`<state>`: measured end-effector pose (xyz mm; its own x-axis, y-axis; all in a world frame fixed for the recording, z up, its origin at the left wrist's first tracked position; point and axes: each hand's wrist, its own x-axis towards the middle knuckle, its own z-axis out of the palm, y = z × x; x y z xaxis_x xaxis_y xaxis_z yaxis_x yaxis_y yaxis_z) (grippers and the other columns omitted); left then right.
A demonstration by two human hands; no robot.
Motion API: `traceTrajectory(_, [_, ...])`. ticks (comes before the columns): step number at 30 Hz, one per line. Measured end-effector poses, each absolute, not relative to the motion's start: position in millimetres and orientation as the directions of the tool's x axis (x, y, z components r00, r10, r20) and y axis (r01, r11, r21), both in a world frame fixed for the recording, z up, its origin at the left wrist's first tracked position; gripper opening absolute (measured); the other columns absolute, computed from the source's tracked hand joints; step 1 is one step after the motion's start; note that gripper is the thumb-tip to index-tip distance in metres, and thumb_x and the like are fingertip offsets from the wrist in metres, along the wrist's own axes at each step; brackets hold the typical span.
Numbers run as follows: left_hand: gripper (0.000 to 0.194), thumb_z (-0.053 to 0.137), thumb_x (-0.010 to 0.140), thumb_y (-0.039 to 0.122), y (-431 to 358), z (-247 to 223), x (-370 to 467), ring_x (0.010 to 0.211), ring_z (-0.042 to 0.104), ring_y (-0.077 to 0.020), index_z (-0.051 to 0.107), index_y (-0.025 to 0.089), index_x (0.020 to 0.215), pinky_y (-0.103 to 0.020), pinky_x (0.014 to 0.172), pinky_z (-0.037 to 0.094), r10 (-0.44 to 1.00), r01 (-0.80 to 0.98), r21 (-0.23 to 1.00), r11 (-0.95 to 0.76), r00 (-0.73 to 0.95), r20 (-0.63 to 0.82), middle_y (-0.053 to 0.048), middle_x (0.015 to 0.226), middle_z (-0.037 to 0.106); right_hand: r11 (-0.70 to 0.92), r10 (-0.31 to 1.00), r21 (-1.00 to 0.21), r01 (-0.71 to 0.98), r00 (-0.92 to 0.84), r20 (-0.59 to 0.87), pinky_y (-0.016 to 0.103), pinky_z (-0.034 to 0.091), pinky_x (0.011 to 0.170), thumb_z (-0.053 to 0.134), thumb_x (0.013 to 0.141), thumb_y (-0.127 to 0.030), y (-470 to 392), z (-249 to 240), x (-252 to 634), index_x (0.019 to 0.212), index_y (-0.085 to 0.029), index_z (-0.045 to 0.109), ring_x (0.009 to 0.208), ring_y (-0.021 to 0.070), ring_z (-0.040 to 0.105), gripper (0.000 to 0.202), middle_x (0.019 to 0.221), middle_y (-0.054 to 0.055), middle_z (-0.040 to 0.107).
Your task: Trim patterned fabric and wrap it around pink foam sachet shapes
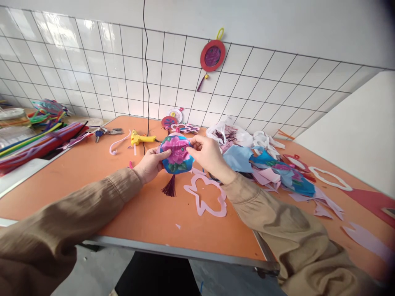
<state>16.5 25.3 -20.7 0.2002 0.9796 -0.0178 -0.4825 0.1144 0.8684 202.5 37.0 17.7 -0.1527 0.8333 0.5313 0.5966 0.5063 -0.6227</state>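
Note:
Held up above the orange table is a round blue fabric ornament (176, 153) with a large pink flower and green leaves. A dark purple tassel (169, 187) hangs from its lower edge, and a small pink loop shows at its top. My left hand (150, 163) grips the ornament's left edge, thumb lying on its front. At the upper right edge, my right hand (208, 154) pinches the rim with thumb and forefinger. A pale pink cut-out frame with a wavy outline (222, 201) lies flat just below my right hand.
A yellow glue gun (142, 138) lies behind my left hand, near some keys (108, 131). Fabric scraps (296, 181) and a plastic bag (230, 130) spread to the right. Bundled pipe cleaners (43, 144) lie left. A red round ornament (212, 56) hangs on the tiled wall.

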Motion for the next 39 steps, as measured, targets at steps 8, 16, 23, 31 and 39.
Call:
traceTrajectory(8, [0.032,0.093,0.055,0.028,26,-21,17,0.056,0.064,-0.0158,0.072,0.011,0.071,-0.028,0.055,0.052,0.976,-0.457,0.885,0.09,0.219,0.014,-0.005,0.066,0.072,0.572,0.812,-0.69,0.443,-0.187,0.553,0.029,0.043,0.06,0.063,0.073,-0.023,40,18,204,0.065,-0.02,0.055,0.06,0.0146,0.054,0.012,0.064,0.0,0.06])
traceTrajectory(16, [0.033,0.09,0.059,0.029,27,-20,17,0.066,0.067,-0.0174,0.073,0.009,0.078,-0.029,0.061,0.053,0.981,-0.471,0.878,0.088,0.194,0.005,-0.009,0.076,0.074,0.644,0.649,-0.575,0.504,0.038,0.76,0.035,0.049,0.069,0.058,0.079,-0.02,48,37,225,0.074,-0.023,0.052,0.071,0.0189,0.059,0.009,0.074,0.003,0.061])
traceTrajectory(23, [0.03,0.087,0.064,0.028,29,-22,15,0.069,0.068,-0.0192,0.072,0.009,0.081,-0.03,0.062,0.054,0.982,-0.449,0.89,0.083,0.187,0.003,-0.01,0.078,0.074,0.636,0.727,-0.714,0.293,0.082,0.681,0.032,0.047,0.055,0.063,0.084,-0.028,54,46,234,0.073,-0.024,0.053,0.06,0.0171,0.058,0.015,0.067,0.002,0.061])
traceTrajectory(31, [0.025,0.081,0.07,0.028,30,-20,16,0.072,0.07,-0.0197,0.073,0.01,0.086,-0.027,0.06,0.053,0.981,-0.431,0.897,0.099,0.196,-0.014,-0.01,0.082,0.075,0.561,0.819,-0.759,0.33,-0.082,0.569,0.03,0.047,0.057,0.07,0.072,-0.023,46,46,229,0.072,-0.02,0.062,0.058,0.0151,0.058,0.009,0.064,0.0,0.064])
traceTrajectory(39, [0.052,0.076,0.073,0.06,29,-22,14,0.06,0.063,-0.0163,0.073,0.011,0.091,-0.026,0.05,0.045,0.948,-0.414,0.907,0.071,0.312,0.069,-0.008,0.076,0.071,0.66,0.743,-0.618,0.428,-0.497,0.448,0.032,0.051,0.076,0.068,0.077,-0.017,26,46,218,0.075,-0.018,0.07,0.077,0.0176,0.067,0.003,0.08,0.002,0.074])
